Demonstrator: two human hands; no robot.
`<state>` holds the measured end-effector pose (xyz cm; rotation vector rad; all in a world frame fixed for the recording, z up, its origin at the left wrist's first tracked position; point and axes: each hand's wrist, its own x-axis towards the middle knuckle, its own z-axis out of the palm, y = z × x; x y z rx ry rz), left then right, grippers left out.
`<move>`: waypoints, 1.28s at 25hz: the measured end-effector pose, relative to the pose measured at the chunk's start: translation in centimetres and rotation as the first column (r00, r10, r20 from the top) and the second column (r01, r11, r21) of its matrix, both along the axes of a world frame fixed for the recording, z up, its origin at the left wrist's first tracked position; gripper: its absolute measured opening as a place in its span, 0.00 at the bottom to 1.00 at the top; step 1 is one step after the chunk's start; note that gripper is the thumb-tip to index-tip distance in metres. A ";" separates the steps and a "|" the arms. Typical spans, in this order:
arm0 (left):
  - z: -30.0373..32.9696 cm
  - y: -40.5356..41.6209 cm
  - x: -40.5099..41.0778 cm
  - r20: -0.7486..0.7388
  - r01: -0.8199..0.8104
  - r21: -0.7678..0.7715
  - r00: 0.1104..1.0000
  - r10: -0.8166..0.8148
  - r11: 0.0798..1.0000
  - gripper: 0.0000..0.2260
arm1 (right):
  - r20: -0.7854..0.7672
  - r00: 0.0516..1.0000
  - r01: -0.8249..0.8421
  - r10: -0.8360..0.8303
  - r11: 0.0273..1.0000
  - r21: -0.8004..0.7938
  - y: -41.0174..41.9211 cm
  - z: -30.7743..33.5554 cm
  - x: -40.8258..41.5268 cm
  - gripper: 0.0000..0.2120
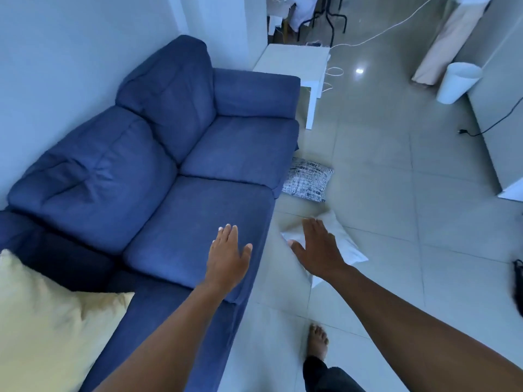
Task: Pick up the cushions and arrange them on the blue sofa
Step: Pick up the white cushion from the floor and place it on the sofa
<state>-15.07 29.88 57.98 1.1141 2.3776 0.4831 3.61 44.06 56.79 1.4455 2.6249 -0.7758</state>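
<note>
The blue sofa (175, 165) fills the space to the left of and beyond both hands, its two seat cushions and two back cushions bare. The tiled floor (396, 222) spreads out beneath and to the right of the right hand. A pale yellow cushion (48, 315) sits on the sofa's near arm, well to the left of the left hand and nearer the camera. A white side table (297, 63) stands past the sofa's far arm, far beyond both hands. A white bin (458, 82) stands on the floor, far off to the right beyond the right hand. A white cushion (351, 244) lies on the floor directly under the right hand, partly hidden by it. A patterned grey cushion (308, 179) lies on the floor against the sofa's front, just beyond the right hand. The left hand (227, 258) hangs over the front edge of the near seat, flat, fingers spread, holding nothing. The right hand (319, 247) hangs over the white cushion, palm down and spread wide, with nothing in its grasp; whether it touches the cushion cannot be told. A bare foot (318, 340) stands on the tiles below the right hand, nearer the camera.
</note>
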 end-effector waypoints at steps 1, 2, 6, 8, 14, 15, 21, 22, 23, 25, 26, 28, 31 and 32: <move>-0.6 2.1 1.1 0.005 0.027 -0.020 1.000 -0.027 0.999 0.31 | 0.020 0.999 0.026 -0.026 1.000 -0.007 1.6 -0.4 1.6 0.33; -1.2 3.6 1.9 0.008 0.045 -0.038 0.999 -0.045 0.998 0.31 | 0.043 0.998 0.045 -0.045 0.999 -0.014 2.8 -0.7 2.7 0.34; -2.5 10.4 5.8 0.048 0.111 -0.077 0.993 -0.108 0.991 0.32 | 0.102 0.988 0.121 -0.116 0.992 -0.042 8.7 -1.9 7.6 0.37; -3.3 12.9 6.9 0.051 0.136 -0.102 0.990 -0.131 0.985 0.32 | 0.110 0.983 0.150 -0.144 0.987 -0.047 11.3 -2.4 9.2 0.37; -6.1 19.3 7.6 0.092 0.196 -0.168 0.979 -0.182 0.966 0.32 | 0.135 0.968 0.229 -0.211 0.964 -0.137 16.1 -4.3 10.3 0.37; -6.8 20.3 7.3 0.108 0.205 -0.185 0.976 -0.187 0.961 0.32 | 0.139 0.966 0.238 -0.218 0.960 -0.149 16.8 -4.7 10.2 0.37; -9.5 27.7 4.9 0.197 0.253 -0.231 0.958 -0.209 0.939 0.32 | 0.182 0.946 0.298 -0.268 0.941 -0.159 22.9 -6.8 9.4 0.37; -10.0 29.0 4.3 0.211 0.251 -0.241 0.956 -0.202 0.938 0.33 | 0.184 0.945 0.300 -0.269 0.939 -0.167 24.3 -7.4 9.0 0.37; -10.5 29.9 4.0 0.219 0.249 -0.256 0.956 -0.195 0.934 0.33 | 0.185 0.944 0.305 -0.273 0.935 -0.178 25.4 -8.0 8.6 0.37; -11.6 31.6 3.5 0.230 0.241 -0.291 0.957 -0.176 0.926 0.33 | 0.179 0.941 0.320 -0.286 0.924 -0.209 27.5 -9.3 7.7 0.37; -12.2 32.5 3.3 0.238 0.230 -0.310 0.958 -0.159 0.923 0.32 | 0.182 0.939 0.330 -0.293 0.916 -0.227 28.5 -10.1 7.3 0.37; -13.6 33.8 3.1 0.255 0.193 -0.330 0.961 -0.109 0.924 0.31 | 0.182 0.935 0.346 -0.306 0.899 -0.268 30.0 -12.2 6.8 0.36; -18.7 36.7 2.7 0.261 0.110 -0.381 0.965 -0.007 0.918 0.31 | 0.192 0.938 0.341 -0.290 0.875 -0.344 33.1 -18.0 6.1 0.36; -20.8 37.5 2.6 0.258 0.089 -0.399 0.966 0.018 0.913 0.31 | 0.202 0.945 0.316 -0.258 0.880 -0.354 34.1 -20.3 5.9 0.36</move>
